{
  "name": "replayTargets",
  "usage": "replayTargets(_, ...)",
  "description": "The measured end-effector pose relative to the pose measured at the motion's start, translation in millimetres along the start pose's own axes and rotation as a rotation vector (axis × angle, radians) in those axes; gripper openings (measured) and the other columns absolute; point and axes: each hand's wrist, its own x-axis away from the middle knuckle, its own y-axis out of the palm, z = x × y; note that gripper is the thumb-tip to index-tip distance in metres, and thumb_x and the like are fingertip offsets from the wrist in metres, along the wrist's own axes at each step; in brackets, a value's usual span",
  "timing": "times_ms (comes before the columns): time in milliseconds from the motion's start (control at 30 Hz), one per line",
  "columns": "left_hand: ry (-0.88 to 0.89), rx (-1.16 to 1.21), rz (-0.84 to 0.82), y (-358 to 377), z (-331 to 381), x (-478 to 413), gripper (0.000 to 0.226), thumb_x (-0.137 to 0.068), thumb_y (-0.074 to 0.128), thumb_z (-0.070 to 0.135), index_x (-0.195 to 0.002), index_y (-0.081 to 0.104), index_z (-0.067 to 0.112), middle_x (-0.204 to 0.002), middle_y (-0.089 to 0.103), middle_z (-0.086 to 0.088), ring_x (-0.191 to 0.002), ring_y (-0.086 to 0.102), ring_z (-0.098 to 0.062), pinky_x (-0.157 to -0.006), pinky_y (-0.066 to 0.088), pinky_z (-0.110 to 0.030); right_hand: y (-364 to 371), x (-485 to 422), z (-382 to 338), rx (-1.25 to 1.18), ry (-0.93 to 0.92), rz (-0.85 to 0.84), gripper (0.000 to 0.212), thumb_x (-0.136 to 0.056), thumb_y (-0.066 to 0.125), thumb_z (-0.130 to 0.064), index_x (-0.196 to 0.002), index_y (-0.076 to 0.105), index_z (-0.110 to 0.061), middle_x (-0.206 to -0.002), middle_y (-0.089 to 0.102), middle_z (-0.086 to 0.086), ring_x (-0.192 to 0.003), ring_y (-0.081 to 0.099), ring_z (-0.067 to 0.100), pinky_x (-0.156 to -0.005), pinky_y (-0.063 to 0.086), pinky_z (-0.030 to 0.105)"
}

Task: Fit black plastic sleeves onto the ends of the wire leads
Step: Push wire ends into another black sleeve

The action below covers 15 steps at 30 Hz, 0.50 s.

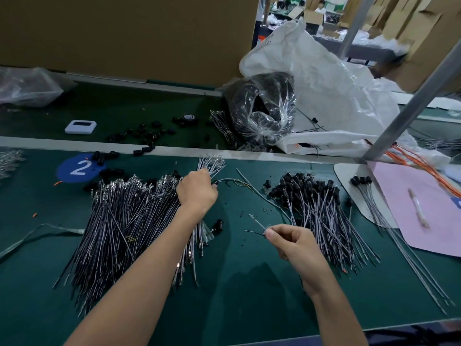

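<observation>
Grey wire lead [257,222]: light, bendy, so right hand [289,242] pinches it nr its end; left hand [197,191] grips wire bunch [212,163].

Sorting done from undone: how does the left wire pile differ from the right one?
The left pile ends in bare metal tips; the right pile carries black sleeves at its far ends. The left pile is bigger; the right pile is smaller. Both are thin grey leads lying on the green table.
</observation>
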Motion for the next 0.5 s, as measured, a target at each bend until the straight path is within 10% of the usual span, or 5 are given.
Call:
replayTargets(300,0.066,0.063,-0.028,-1.8,-9.3,-11.1,0.014,-0.092,0.064,0.031,-0.101,0.065,0.021,-0.097,0.069,0.0,-0.09,0.064,-0.023,-0.065,0.042,-0.029,0.3,-1.3,-12.1,-0.028,-0.095,0.061,0.014,-0.092,0.065,-0.011,-0.081,0.073,-0.01,-0.049,0.052,-0.018,-0.046,0.046,-0.005,-0.05,0.036,0.006)
replayTargets(500,0.041,0.517,0.006,-23.4,-3.6,19.8,0.015,-0.074,0.076,0.022,-0.078,0.063,0.016,-0.077,0.065,0.005,-0.071,0.059,-0.015,-0.064,0.047,-0.027,-0.1,-2.5,-14.0,-0.068,-0.204,0.231,0.015,-0.091,0.067,-0.016,-0.078,0.074,-0.019,-0.059,0.062,-0.006,-0.058,0.05,0.002,-0.056,0.043,0.016)
